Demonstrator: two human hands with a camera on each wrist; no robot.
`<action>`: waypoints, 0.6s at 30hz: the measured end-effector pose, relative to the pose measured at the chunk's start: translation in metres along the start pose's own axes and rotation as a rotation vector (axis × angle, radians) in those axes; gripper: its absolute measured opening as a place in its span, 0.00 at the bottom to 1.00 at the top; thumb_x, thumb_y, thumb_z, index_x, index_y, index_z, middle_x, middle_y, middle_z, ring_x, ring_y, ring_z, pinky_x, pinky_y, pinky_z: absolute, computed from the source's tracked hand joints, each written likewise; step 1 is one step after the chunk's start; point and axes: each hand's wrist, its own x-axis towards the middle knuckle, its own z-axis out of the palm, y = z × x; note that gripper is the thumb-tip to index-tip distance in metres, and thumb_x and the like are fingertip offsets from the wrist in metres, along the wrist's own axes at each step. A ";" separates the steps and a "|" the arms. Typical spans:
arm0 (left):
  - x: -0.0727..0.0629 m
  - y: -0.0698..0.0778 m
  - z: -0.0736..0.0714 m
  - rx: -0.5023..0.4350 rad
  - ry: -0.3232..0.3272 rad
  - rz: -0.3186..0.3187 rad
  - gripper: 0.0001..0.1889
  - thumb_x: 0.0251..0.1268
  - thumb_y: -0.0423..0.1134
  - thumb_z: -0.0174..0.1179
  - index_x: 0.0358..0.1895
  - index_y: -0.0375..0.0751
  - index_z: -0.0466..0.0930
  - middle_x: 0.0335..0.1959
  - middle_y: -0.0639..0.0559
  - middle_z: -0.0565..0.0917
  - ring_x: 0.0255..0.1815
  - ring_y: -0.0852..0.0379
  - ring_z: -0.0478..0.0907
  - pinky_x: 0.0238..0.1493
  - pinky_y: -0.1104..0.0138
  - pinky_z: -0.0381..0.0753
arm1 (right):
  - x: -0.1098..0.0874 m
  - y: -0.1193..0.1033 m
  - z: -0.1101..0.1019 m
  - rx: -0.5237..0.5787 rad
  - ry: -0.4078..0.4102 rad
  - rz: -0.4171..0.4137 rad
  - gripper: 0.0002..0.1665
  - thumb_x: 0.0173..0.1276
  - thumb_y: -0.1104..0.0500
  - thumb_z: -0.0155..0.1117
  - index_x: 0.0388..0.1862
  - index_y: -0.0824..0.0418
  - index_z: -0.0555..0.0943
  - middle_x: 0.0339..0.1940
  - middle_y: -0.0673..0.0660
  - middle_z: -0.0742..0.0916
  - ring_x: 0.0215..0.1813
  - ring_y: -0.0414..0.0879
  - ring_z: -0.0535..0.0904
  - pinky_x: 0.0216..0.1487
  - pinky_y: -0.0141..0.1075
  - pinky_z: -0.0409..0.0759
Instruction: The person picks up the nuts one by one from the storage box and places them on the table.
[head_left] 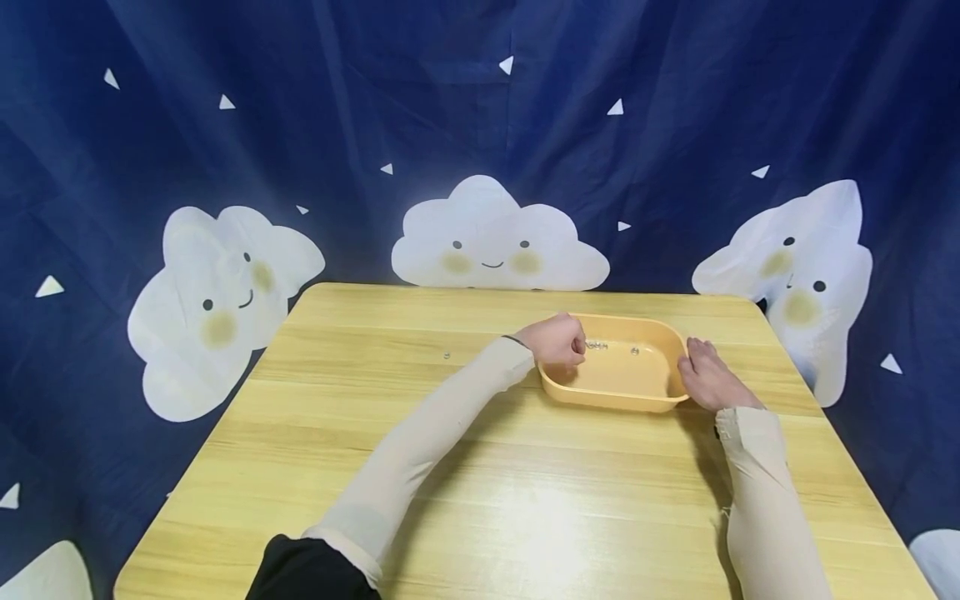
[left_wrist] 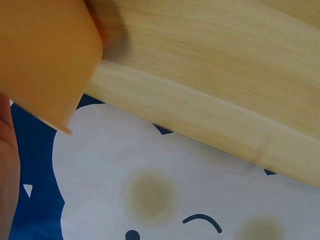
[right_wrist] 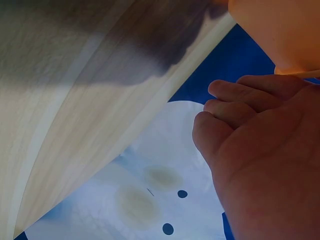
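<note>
My left hand [head_left: 555, 340] is curled into a loose fist over the left rim of the orange tray [head_left: 611, 392]; fingertips pinched together, but whether they hold anything I cannot tell. My right hand [head_left: 708, 379] lies against the tray's right wall, fingers fairly straight and resting along it.

The tray sits on the wooden table [head_left: 480, 500], toward the far right corner. Inside it, near the far wall, lie a few small silvery pieces [head_left: 597, 344]. One more small silvery piece [head_left: 446, 355] lies alone on the table, left of my left forearm, well apart from the tray.

Head view alone shows the tray's contents. Left wrist view gives only the tray's outer wall [left_wrist: 45, 60], the table edge [left_wrist: 200, 125] and the cloud backdrop [left_wrist: 150, 195]. Right wrist view shows my fingers [right_wrist: 235, 107] loosely bent beside the tray corner [right_wrist: 280, 30].
</note>
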 end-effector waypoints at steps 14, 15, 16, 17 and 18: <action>-0.017 -0.015 -0.006 -0.268 0.121 -0.019 0.07 0.68 0.34 0.67 0.40 0.34 0.91 0.33 0.46 0.92 0.36 0.62 0.89 0.45 0.77 0.85 | -0.001 0.000 -0.001 -0.004 -0.004 -0.008 0.38 0.83 0.57 0.28 0.73 0.91 0.46 0.75 0.91 0.52 0.78 0.86 0.42 0.80 0.70 0.46; -0.018 -0.016 -0.006 -0.280 0.131 -0.011 0.07 0.68 0.34 0.67 0.40 0.34 0.91 0.33 0.45 0.92 0.36 0.61 0.89 0.45 0.77 0.85 | -0.001 0.000 -0.001 -0.005 -0.006 -0.009 0.38 0.83 0.57 0.28 0.73 0.91 0.46 0.75 0.91 0.52 0.78 0.86 0.42 0.80 0.70 0.46; -0.019 -0.016 -0.007 -0.291 0.141 -0.003 0.07 0.68 0.34 0.67 0.40 0.33 0.91 0.34 0.44 0.92 0.36 0.60 0.90 0.45 0.76 0.85 | -0.001 0.000 -0.001 -0.006 -0.005 -0.012 0.38 0.83 0.57 0.28 0.73 0.91 0.46 0.75 0.91 0.52 0.78 0.86 0.42 0.80 0.70 0.46; -0.020 -0.016 -0.007 -0.297 0.151 0.003 0.07 0.68 0.34 0.67 0.40 0.33 0.91 0.34 0.43 0.92 0.35 0.60 0.90 0.44 0.77 0.85 | -0.001 0.001 -0.001 -0.006 -0.004 -0.015 0.38 0.83 0.57 0.28 0.73 0.91 0.46 0.75 0.91 0.52 0.78 0.86 0.42 0.80 0.71 0.46; -0.021 -0.016 -0.008 -0.301 0.159 0.009 0.07 0.68 0.34 0.67 0.40 0.33 0.91 0.34 0.43 0.92 0.35 0.60 0.90 0.44 0.77 0.85 | -0.001 0.001 -0.001 -0.007 -0.003 -0.017 0.38 0.83 0.57 0.28 0.73 0.91 0.46 0.75 0.91 0.52 0.77 0.86 0.42 0.80 0.71 0.46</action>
